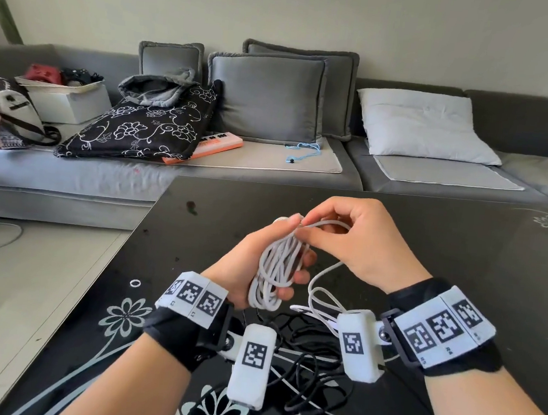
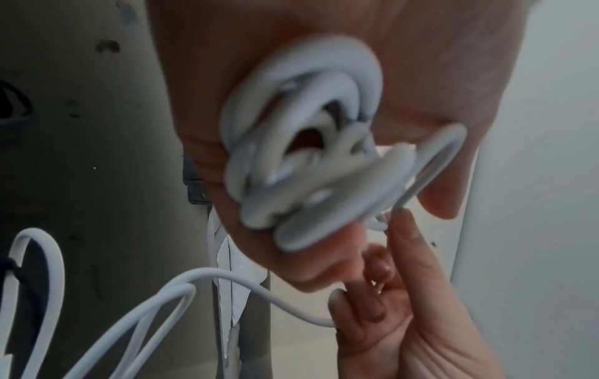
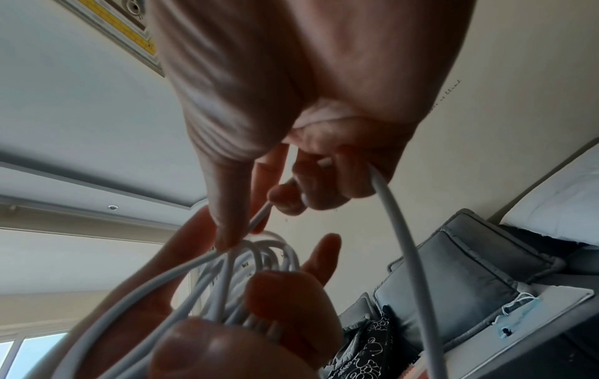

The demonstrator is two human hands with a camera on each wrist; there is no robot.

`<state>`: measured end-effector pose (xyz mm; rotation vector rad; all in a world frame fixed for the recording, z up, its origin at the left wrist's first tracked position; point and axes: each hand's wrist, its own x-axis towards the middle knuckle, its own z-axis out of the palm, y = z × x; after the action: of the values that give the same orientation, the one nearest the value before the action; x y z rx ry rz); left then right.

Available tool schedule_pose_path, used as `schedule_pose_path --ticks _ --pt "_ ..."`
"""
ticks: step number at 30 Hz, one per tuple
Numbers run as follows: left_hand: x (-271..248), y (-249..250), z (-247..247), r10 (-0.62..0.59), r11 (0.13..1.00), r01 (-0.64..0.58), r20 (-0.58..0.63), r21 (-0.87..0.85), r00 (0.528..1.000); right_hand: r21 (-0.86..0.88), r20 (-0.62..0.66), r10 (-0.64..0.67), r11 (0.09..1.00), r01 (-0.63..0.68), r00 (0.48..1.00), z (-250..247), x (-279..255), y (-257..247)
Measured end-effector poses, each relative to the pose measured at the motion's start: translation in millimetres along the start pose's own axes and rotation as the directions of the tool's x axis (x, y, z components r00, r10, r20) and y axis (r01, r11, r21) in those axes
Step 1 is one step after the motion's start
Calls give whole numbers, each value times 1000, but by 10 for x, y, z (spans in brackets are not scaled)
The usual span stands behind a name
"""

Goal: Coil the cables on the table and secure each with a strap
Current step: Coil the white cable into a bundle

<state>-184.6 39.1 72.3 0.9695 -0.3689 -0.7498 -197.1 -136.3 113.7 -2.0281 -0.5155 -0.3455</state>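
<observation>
My left hand (image 1: pixel 272 260) holds a coil of white cable (image 1: pixel 277 268) above the black glass table (image 1: pixel 461 259), its fingers curled round several loops. The same coil (image 2: pixel 304 143) fills the left wrist view, blurred, against the left palm. My right hand (image 1: pixel 343 237) pinches a strand of the white cable at the top of the coil, and in the right wrist view that strand (image 3: pixel 398 230) runs out of its curled fingers. The loose white tail (image 1: pixel 321 295) trails down to the table. A tangle of black cable (image 1: pixel 314 368) lies on the table under my wrists.
A small white ring (image 1: pixel 134 283) lies on the table at the left. The table's left edge drops to a tiled floor (image 1: pixel 24 283). Behind the table stands a grey sofa (image 1: pixel 270 160) with cushions, a patterned black bag (image 1: pixel 140 124) and a white box (image 1: pixel 72 101).
</observation>
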Motion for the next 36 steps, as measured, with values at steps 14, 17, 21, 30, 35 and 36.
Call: schedule_pose_path --ticks 14,17,21,30,35,36 --pt "-13 4 -6 121 993 -121 9 4 993 81 -88 77 994 -70 993 -38 22 86" --pt "-14 25 -53 189 982 -190 -49 -8 981 75 -88 89 994 -83 992 -19 33 154" --pt "-14 -9 -33 162 984 -156 -68 85 984 30 -139 46 999 -42 989 8 34 135" --pt "30 -74 4 133 981 -110 -142 160 981 -141 -33 -49 989 44 998 76 14 92" --pt "46 -73 -18 175 968 -136 -181 210 968 -101 -69 -68 993 61 995 104 8 107" --pt "48 -75 -12 168 971 -129 -188 204 968 -72 -98 -63 996 56 993 110 10 110"
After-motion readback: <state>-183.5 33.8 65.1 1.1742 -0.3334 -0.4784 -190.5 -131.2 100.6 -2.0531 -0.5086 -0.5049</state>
